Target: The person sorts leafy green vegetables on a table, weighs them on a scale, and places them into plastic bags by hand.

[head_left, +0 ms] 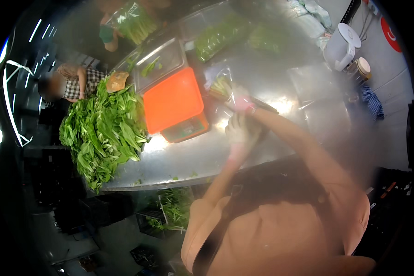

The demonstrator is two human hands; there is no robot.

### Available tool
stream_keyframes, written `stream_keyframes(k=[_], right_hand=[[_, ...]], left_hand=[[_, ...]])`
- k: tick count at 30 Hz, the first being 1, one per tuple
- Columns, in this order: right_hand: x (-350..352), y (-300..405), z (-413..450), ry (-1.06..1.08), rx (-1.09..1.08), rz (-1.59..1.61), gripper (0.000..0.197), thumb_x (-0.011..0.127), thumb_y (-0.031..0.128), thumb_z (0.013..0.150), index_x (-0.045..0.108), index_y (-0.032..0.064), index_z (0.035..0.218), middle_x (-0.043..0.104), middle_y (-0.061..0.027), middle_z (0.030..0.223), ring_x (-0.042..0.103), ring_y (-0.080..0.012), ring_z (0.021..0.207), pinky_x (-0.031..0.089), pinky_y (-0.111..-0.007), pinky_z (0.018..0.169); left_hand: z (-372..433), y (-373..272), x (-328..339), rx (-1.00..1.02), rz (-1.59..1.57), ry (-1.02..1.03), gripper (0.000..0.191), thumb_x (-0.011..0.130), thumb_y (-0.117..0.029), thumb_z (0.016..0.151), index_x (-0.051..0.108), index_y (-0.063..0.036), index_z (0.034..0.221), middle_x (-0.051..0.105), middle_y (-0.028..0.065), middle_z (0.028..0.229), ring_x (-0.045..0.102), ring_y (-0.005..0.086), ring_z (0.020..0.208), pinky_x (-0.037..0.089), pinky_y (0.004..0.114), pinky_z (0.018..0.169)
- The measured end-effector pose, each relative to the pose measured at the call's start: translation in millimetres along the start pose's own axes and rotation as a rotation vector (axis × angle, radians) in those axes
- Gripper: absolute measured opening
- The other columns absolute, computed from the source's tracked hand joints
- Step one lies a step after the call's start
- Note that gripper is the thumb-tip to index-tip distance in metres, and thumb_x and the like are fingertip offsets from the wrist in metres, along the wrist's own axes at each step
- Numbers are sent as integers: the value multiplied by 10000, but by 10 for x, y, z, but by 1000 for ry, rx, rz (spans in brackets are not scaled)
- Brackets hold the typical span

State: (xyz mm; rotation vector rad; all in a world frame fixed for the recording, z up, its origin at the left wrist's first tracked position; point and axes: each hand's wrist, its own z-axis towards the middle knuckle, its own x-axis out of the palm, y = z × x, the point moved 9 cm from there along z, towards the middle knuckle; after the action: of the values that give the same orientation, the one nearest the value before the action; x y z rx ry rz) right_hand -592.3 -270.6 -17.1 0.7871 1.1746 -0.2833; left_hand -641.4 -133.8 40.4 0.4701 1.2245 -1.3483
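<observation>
A haze over the lens blurs both gloved hands. My right hand (240,100), in a pale glove with a pink cuff, grips a clear plastic bag of leafy vegetables (220,86) whose pale stems show at one end. Just nearer my body, my left hand (241,129), gloved alike, is curled against the same bundle; its fingers' hold is unclear. Left of the hands stands a weighing scale with an orange top (174,100) and a display on its near side. Beyond it, a heap of loose leafy greens (107,127) covers the table's left end.
The steel table (193,162) carries a clear plastic tray (162,65) with a few leaves, filled bags of greens (220,38) and flat plastic bags (321,96). A white jug (341,45) and a jar (358,69) stand right. Two people work across; one holds bagged greens (136,24). Crated greens (176,207) sit below.
</observation>
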Motion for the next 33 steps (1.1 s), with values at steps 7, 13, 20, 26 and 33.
stream_keyframes(k=[7, 13, 20, 26, 33], right_hand=[[231, -146, -18, 39, -90, -48, 612, 572, 318, 804, 349, 62, 1312, 522, -146, 1122, 626, -275, 780, 512, -377, 679], [22, -7, -433, -405, -406, 12, 502, 523, 250, 807, 453, 77, 1272, 554, -131, 1115, 583, -261, 815, 471, -355, 785], [-637, -168, -286, -80, -169, 79, 686, 693, 364, 664, 471, 16, 1212, 550, -188, 1066, 581, -333, 817, 482, -390, 753], [-553, -449, -125, -11, -151, 118, 664, 663, 416, 697, 489, -7, 1178, 543, -203, 1051, 572, -356, 852, 469, -414, 791], [-768, -535, -332, 37, -147, 87, 677, 636, 431, 726, 466, -11, 1209, 526, -204, 1102, 549, -331, 919, 446, -395, 832]], left_hand=[[472, 62, 114, -19, 21, -37, 490, 637, -118, 709, 505, -125, 1181, 501, 122, 1097, 471, 328, 1010, 409, 425, 822], [744, -266, 308, 152, -55, 100, 189, 635, -119, 715, 568, -98, 890, 567, 121, 859, 574, 298, 778, 462, 405, 622], [629, -701, -195, 234, -290, -300, 61, 565, -148, 830, 584, -97, 801, 593, 127, 667, 591, 306, 568, 462, 406, 520], [635, -780, 53, 141, -277, -139, 111, 557, -187, 867, 604, -88, 856, 579, 143, 618, 578, 325, 542, 453, 408, 507], [893, -967, -513, 198, -577, -203, 118, 545, -180, 851, 567, -64, 858, 579, 165, 669, 589, 342, 604, 454, 431, 532]])
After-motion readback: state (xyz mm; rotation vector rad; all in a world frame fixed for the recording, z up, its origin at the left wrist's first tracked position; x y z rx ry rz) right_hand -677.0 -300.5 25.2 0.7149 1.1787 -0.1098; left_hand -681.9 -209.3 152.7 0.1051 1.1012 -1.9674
